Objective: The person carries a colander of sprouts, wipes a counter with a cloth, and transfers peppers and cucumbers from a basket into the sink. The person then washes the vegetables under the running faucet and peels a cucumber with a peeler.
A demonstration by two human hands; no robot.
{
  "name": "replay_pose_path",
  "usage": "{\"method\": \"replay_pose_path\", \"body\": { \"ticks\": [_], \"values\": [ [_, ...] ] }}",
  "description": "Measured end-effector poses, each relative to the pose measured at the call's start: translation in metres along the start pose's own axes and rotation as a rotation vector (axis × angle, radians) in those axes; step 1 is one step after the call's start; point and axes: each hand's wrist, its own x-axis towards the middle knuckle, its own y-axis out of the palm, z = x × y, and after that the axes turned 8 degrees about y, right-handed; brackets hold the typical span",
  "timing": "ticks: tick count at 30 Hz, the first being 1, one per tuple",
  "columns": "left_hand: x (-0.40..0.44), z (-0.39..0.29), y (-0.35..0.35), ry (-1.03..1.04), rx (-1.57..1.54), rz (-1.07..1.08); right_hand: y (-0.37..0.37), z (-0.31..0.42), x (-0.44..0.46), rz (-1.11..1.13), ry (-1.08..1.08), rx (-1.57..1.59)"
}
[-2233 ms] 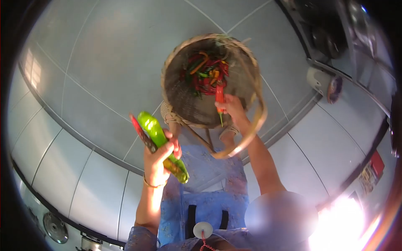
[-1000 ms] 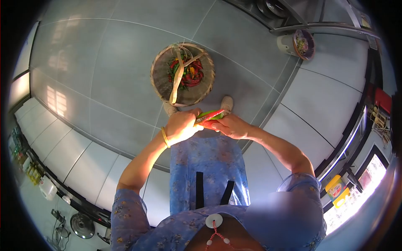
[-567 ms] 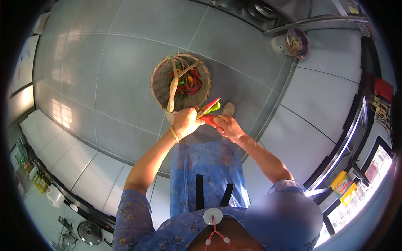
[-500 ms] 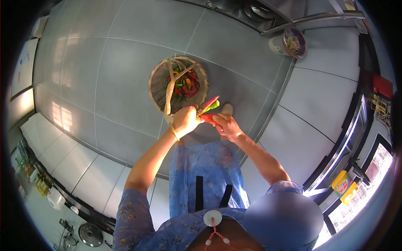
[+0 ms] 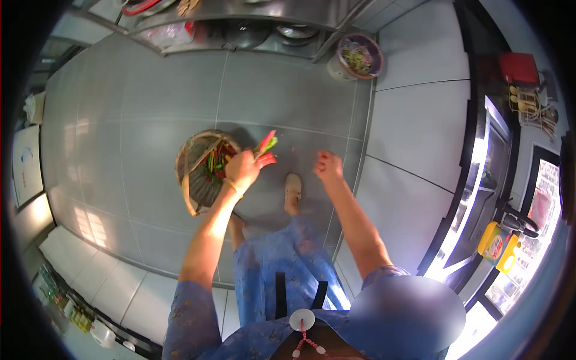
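Note:
My left hand [image 5: 242,170] is closed round a few chili peppers [image 5: 265,149], red ones and a green one, whose ends stick out past the fingers. Apart from it, to the right, my right hand [image 5: 328,164] hangs over the floor with its fingers curled in; what they hold, if anything, is hidden. Close to my left hand, a woven basket [image 5: 206,191] with a handle contains more red, green and yellow peppers [image 5: 218,161]. A tiny reddish speck shows between the hands.
A bin [image 5: 341,71] full of scraps stands near the far corner, beside a metal shelf [image 5: 240,24] with pots underneath. White cabinets [image 5: 414,144] line the right side, and a yellow bottle [image 5: 493,243] is on the counter there. My shoe [image 5: 293,187] is on the tiled floor.
My right hand has come away from the red pepper and moved right, while my left hand keeps the peppers. The view has shifted, so the basket appears lower and further left.

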Motion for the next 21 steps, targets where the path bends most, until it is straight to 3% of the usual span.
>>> {"method": "replay_pose_path", "body": {
  "ticks": [1,3,4,6,8,10,12,13,15,16,18,19,20,21],
  "values": [
    [0.001,-0.006,-0.007,0.017,-0.044,-0.011,-0.011,0.029,-0.005,-0.05,-0.064,-0.07],
    [0.025,0.034,0.012,0.036,-0.541,0.068,-0.005,0.083,-0.014,-0.057,-0.182,-0.107],
    [0.024,0.007,-0.004,-0.081,-0.845,0.075,0.002,0.109,-0.021,-0.067,-0.27,-0.158],
    [0.026,-0.008,-0.003,-0.196,-1.031,0.035,0.015,0.162,-0.026,0.039,-0.542,-0.243],
    [0.039,-0.029,-0.004,-0.212,-1.108,0.029,0.017,0.247,0.001,0.104,-0.659,-0.371],
    [0.044,-0.05,-0.001,-0.269,-1.301,0.079,0.045,0.316,-0.003,-0.102,-0.394,-0.374],
    [0.045,-0.074,0.002,-0.221,-1.407,0.077,0.061,0.339,-0.034,-0.338,-0.468,-0.674],
    [0.048,-0.086,0.004,-0.161,-1.517,0.085,0.058,0.344,-0.034,-0.327,-0.459,-0.675],
    [0.048,-0.1,0.004,-0.232,-1.542,0.146,0.052,0.334,-0.029,-0.34,-0.626,-0.91],
    [0.049,-0.11,0.002,-0.243,-1.518,0.158,0.046,0.316,-0.028,-0.205,-0.454,-0.952],
    [0.056,-0.128,0.008,-0.201,-1.475,0.148,0.013,0.262,-0.05,0.383,-0.473,-0.981],
    [0.057,-0.135,0.013,-0.16,-1.45,0.145,-0.001,0.225,-0.068,0.803,-0.599,-0.796],
    [0.056,-0.144,0.02,-0.138,-1.364,0.108,0.016,0.19,-0.104,0.595,-0.425,-0.804],
    [0.056,-0.15,0.028,-0.045,-1.232,0.101,0.023,0.156,-0.124,0.493,-0.388,-0.738]
  ]
}}
